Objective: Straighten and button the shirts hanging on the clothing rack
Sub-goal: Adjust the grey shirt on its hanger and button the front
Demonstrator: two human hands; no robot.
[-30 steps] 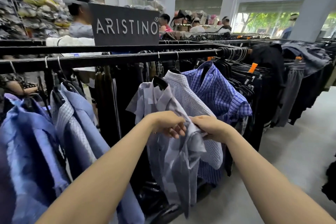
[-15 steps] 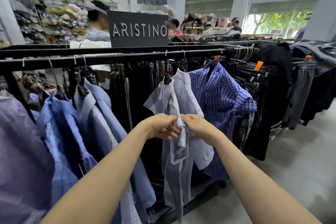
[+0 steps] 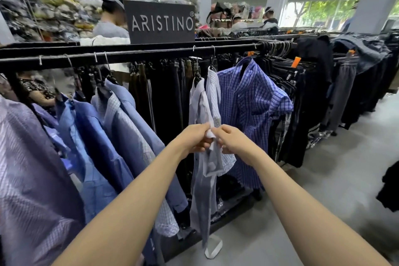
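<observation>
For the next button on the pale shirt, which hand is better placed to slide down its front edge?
Probably the right hand. Both hands pinch the pale grey shirt at its front edge, but the left hand grips the bunched fabric and can hold it steady, while the loose front hangs below the right.

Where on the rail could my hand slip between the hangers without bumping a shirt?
On the rail, the widest bare stretch lies between the light blue shirts on the left and the pale shirt both hands hold; only dark trousers hang behind it. Rightward, the dark hangers are packed tight.
</observation>
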